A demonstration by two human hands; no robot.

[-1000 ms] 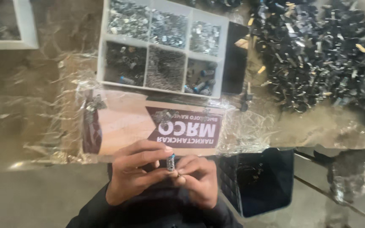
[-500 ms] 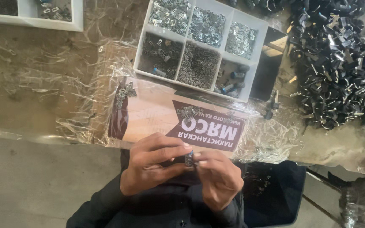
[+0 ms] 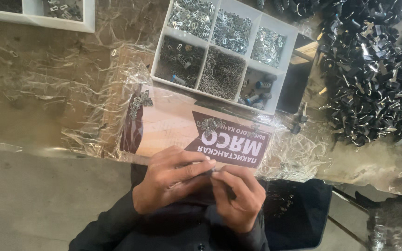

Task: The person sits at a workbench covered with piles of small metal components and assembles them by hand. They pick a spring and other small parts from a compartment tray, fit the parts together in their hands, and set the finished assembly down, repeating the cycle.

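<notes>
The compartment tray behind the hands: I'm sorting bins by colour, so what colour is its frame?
White; the compartment tray shows clearly in the head view, with grey metal parts inside.

Compartment tray (image 3: 275, 100) behind printed card (image 3: 173, 125), parts heap (image 3: 373, 69) right.

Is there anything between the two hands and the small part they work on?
Nothing visible. The left hand and right hand meet at the table edge, fingertips pinched together on a small dark part, mostly hidden by the fingers. The white tray lies farther off.
</notes>
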